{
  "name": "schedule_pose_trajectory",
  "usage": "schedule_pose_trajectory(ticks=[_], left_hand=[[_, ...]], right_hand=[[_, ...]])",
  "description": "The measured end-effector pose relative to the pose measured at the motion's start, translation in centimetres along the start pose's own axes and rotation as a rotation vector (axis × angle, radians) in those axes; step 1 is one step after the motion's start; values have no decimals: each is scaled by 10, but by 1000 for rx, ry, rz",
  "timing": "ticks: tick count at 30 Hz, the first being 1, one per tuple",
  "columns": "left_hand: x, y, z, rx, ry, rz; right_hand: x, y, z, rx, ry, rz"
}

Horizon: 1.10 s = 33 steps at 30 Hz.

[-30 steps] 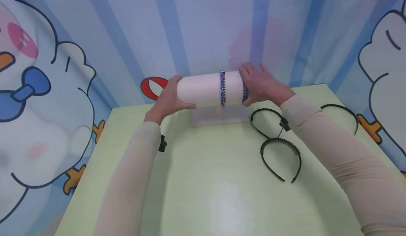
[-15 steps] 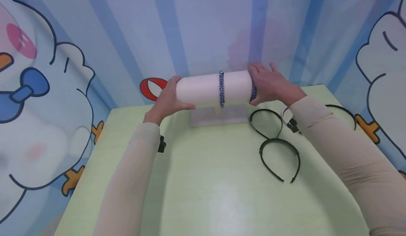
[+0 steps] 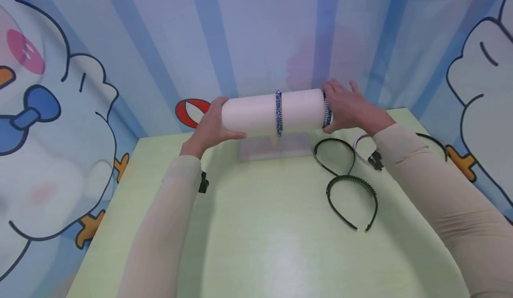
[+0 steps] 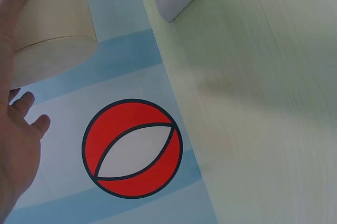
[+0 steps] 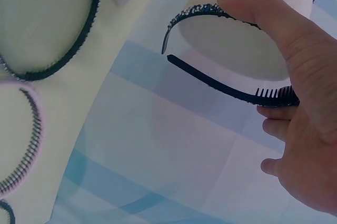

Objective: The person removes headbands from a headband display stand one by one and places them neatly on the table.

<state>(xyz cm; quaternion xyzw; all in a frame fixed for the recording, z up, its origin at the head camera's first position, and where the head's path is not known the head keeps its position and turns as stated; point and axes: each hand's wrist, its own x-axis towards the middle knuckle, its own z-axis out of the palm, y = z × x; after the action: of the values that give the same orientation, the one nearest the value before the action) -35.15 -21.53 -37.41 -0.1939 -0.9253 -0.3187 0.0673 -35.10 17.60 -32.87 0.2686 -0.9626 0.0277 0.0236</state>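
Blue headband (image 5: 199, 10) in right fingers (image 5: 276, 128) at 1 end of white cylinder (image 3: 254, 114), left fingers (image 3: 218, 106) round the other

Right hand (image 3: 349, 107), fingers (image 5: 276, 128) with blue glittered headband (image 3: 327, 112): shifted outward toward the white roll's (image 3: 250, 114) right end. Bare roll between this and the second glittered headband (image 3: 278, 113): longer. Pale pink headband (image 5: 41, 119), lower right of roll, formerly behind right sleeve (image 3: 409, 153): partly visible.
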Motion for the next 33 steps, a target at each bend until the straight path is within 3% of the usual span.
schedule_pose_trajectory(ticks=[12,33], left_hand=[[2,-1,-1,5,1,-1],[7,-5,-1,-2,-5,7]], right_hand=[[-20,25,5,33,-53,70],[-40,30,-6,46,-155,153]])
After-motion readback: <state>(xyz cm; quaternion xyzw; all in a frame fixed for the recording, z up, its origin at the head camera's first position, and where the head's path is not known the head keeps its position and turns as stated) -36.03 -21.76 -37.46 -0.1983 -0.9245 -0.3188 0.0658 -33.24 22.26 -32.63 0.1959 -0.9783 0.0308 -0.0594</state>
